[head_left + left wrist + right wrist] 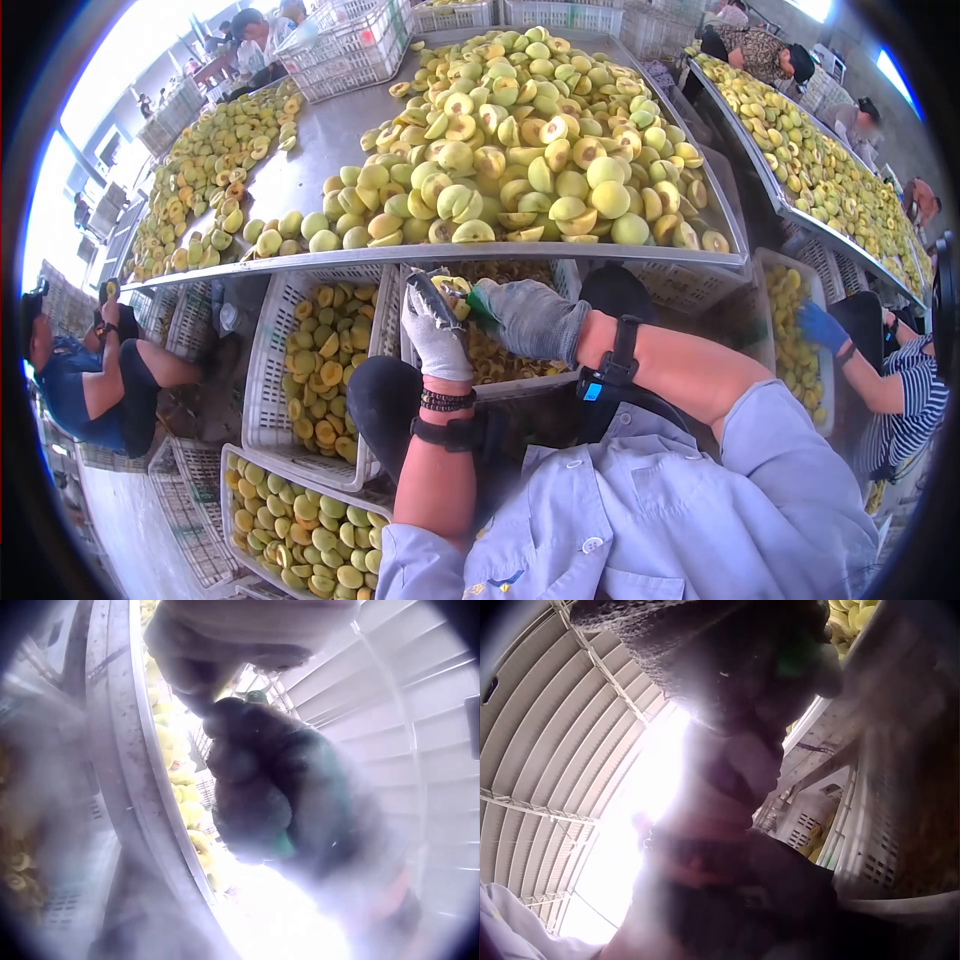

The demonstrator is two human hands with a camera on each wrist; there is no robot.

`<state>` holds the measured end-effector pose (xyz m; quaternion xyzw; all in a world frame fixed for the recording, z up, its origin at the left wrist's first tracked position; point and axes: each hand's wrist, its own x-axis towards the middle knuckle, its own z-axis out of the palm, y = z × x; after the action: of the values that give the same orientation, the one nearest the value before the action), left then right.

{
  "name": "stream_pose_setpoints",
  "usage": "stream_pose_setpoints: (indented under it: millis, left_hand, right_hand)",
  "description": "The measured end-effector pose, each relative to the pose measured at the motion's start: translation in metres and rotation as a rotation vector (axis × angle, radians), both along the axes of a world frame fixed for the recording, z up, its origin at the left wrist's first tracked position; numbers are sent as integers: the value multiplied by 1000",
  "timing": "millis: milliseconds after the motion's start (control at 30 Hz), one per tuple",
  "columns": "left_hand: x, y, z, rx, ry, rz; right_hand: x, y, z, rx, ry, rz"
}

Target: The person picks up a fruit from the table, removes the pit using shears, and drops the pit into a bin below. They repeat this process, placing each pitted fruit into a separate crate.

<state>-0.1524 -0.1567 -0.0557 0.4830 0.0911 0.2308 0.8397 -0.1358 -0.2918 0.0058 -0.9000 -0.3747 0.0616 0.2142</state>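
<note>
My left hand, in a white glove with a dark patch at the fingers, holds a piece of yellow-green stone fruit close below the metal table's edge. Right beside it, my right hand in a grey knit glove grips a green-handled tool against the fruit. The tool's working end is hidden by fruit and fingers. Both wrist views are dark and hazy: the right hand shows in the left wrist view, and the left hand appears below the right one in the right wrist view.
A metal table carries a large heap of halved fruit. Under the hands stands a crate of brownish pieces. A crate of fruit halves is to its left, another crate nearer. Other people sit at both sides.
</note>
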Motion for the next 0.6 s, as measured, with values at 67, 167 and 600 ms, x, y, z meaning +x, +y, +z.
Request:
stream_pose_setpoints:
  millis: [67, 167, 600]
  left_hand:
    - [7, -2, -11, 3, 26, 37]
    - [9, -2, -11, 29, 22, 83]
    - [-1, -20, 10, 104, 43, 178]
  right_hand:
    - [2, 0, -13, 133, -1, 0]
    - [2, -1, -14, 140, 19, 8]
    - [1, -1, -20, 87, 13, -33]
